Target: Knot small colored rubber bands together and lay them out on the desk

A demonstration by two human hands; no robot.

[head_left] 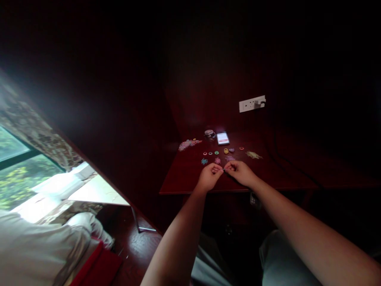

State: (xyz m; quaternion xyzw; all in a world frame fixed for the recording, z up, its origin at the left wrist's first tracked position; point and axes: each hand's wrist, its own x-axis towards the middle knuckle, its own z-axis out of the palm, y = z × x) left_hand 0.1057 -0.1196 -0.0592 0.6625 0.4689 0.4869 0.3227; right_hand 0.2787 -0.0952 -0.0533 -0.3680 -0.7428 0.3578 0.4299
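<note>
Over the front part of the dark red table (178, 180), my left hand (210, 174) and my right hand (240, 172) almost meet at the fingertips. Each is closed in a pinch around something small and dark, too tiny to name. Just beyond them lie little piles of thin bits: a teal pile (204, 161), a pink pile (218, 160) and a lilac pile (229, 158), partly behind my right hand. Behind these runs a row of small coloured rings, among them a green ring (216, 152), a yellow ring (226, 151) and an orange-red ring (241, 148).
A larger mixed pile (189, 144) lies at the table's left, a pale yellow pile (254, 155) to the right. A round clear container (209, 134) and a lit phone (222, 138) stand behind. The wall has a socket strip (252, 104). Another person (38, 246) sits left of the partition.
</note>
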